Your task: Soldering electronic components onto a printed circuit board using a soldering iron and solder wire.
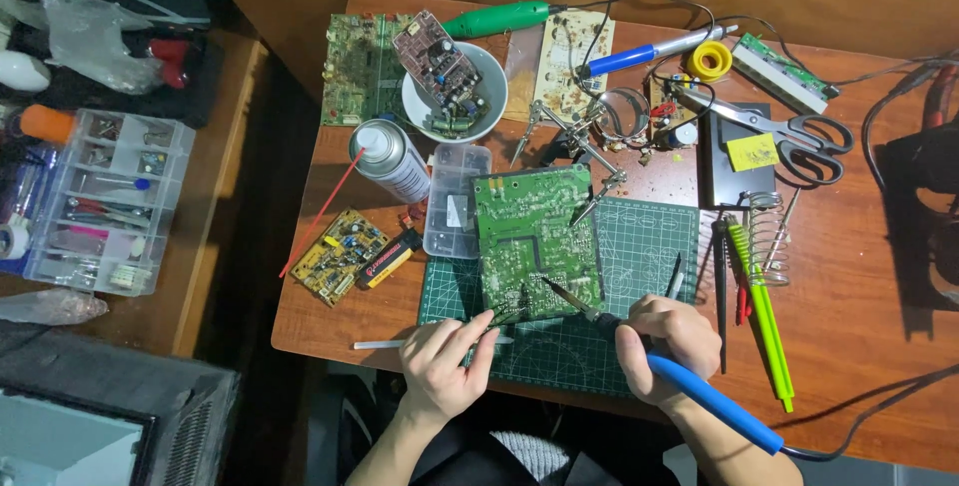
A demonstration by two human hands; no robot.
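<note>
Diagonally, the right hand (666,344) grips a soldering iron (639,351), tip up-left on the circuit board (536,241).

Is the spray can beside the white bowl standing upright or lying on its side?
Lying on its side. The spray can shows its whole length along the wooden table, its red straw pointing away from the white bowl.

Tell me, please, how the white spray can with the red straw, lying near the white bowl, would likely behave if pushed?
The white spray can lies on its side on the wooden table, so its round body would probably roll. Its thin red straw looks flexible and might bend or catch. It rests close beside the clear plastic box, which would likely stop it rolling that way.
</note>
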